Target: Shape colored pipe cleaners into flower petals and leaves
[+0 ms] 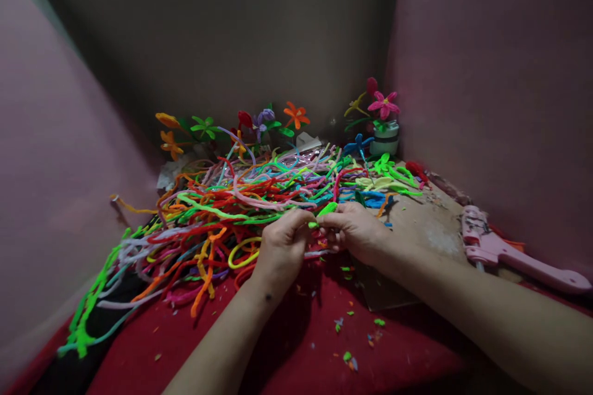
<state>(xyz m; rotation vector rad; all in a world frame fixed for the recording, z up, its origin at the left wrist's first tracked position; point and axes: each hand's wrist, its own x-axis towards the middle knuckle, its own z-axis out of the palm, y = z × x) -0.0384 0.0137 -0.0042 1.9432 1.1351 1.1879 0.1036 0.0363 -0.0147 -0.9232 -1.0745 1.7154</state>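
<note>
A small bright green pipe-cleaner piece (327, 209) is pinched between my two hands near the middle of the view. My left hand (288, 236) has its fingers closed at the piece's lower left end. On the other side, my right hand (354, 229) grips it with thumb and fingertips. Just behind and to the left of both hands spreads a large tangled pile of coloured pipe cleaners (250, 191).
Pipe-cleaner flowers stand along the back, including an orange one (296, 115) and a pink one (383, 104) above a pale pot (385, 139). A pink glue gun (523, 256) lies at right. Fuzzy scraps (347, 356) dot the red cloth (296, 333).
</note>
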